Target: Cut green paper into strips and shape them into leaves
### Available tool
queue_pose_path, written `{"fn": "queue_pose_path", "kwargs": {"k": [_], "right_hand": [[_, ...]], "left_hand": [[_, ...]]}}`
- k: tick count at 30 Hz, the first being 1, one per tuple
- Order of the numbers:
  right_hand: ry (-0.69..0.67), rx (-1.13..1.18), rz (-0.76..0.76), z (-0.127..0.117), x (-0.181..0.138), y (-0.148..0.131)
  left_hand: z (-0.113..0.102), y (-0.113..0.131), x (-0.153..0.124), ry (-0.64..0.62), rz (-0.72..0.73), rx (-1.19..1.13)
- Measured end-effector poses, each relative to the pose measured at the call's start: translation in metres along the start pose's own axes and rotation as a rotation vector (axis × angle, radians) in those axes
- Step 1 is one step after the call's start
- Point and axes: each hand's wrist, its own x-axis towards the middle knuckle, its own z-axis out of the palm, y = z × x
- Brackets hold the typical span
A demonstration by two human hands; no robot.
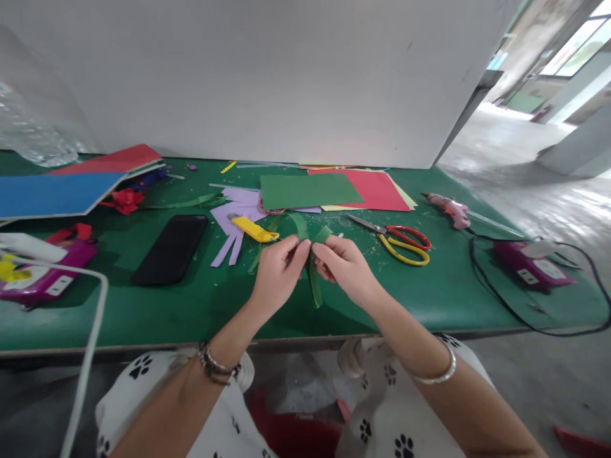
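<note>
Green paper strips (pixel 313 286) are pinched between my two hands above the front middle of the table. My left hand (pixel 282 266) grips them with thumb and forefinger, and a strip curls up behind it. Close beside it, my right hand (pixel 344 266) holds the other side, with a short green end standing up above the fingers. The fingertips nearly meet and partly hide where the strips join. Just left of my hands lies a yellow cutter (pixel 252 229) on cut purple paper (pixel 241 207). Scissors (pixel 398 242) with red and yellow handles rest to the right.
Green sheet (pixel 310 192) and red sheet (pixel 382 191) lie behind my hands. A black phone (pixel 170 249) is at left, near blue board (pixel 52 195) and a purple box (pixel 57 273). At right are a pink glue gun (pixel 451 210), its black cord (pixel 491 299) and another purple box (pixel 532 264).
</note>
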Motion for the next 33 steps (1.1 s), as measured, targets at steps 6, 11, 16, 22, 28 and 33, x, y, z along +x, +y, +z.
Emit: {"fn": "queue_pose_path", "kwargs": {"k": [6,11,16,22,28,33], "right_hand": [[0.015,0.04,-0.012,0.0017,0.0007,0.0026],[0.027,0.078,0.003,0.0017,0.0013,0.0046],[0.071,0.125,0.001,0.0009,0.0023,0.0062],[0.064,-0.031,0.03,0.0003,0.0017,0.0006],[0.008,-0.087,0.0,0.0002,0.0008,0.002],[0.01,-0.106,0.001,0.0021,0.0004,0.0033]], "left_hand": [[-0.0003,0.0034,-0.0006,0.072,-0.028,-0.061],[-0.0035,0.0037,0.0008,0.073,-0.075,-0.069],[-0.0011,0.0001,0.0005,-0.038,-0.07,-0.036],[-0.0012,-0.0007,0.0017,-0.046,-0.012,0.046],[-0.0018,-0.0005,0.0011,-0.005,-0.019,0.081],[-0.0033,0.0028,0.0016,0.062,-0.063,0.038]]}}
